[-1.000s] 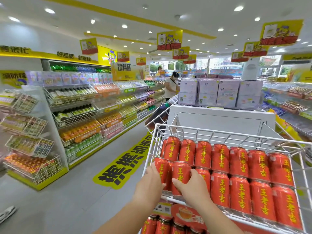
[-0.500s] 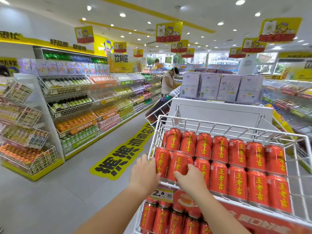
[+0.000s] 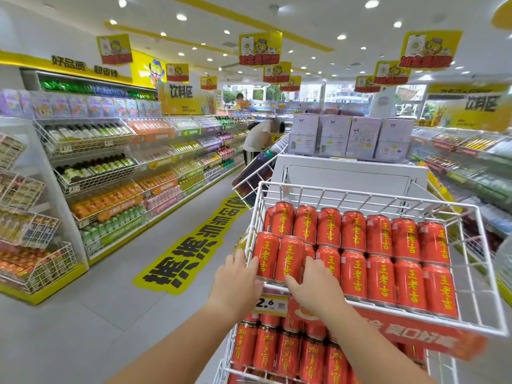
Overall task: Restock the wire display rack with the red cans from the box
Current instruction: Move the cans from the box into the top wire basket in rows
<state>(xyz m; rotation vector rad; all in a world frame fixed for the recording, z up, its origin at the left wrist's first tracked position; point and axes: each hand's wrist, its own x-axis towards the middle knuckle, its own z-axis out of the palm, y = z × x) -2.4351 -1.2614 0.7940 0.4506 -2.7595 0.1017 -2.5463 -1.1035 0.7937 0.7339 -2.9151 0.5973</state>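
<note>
Red cans (image 3: pixel 379 239) partly hidden behind both hands (image 3: pixel 235 281) (image 3: pixel 313 284)

You get bright, even light from ceiling spotlights (image 3: pixel 181 17) above the wire rack (image 3: pixel 360 195), with shelves (image 3: pixel 91 173) left of it bowed and blurred.

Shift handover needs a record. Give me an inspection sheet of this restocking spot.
Surface: white wire rack basket, tilted toward the camera.
Job's things: red cans in two rows across the basket.
Clutter: nothing seen.
Hands: left hand, fingers straight, touches the front-left can at the basket's corner; right hand rests on the next can, grip unclear.
Cables: nothing seen.
Surroundings: lower-tier cans, price tag reading 2.6, yellow floor sticker, drink shelves on the left, a person at them.
</note>
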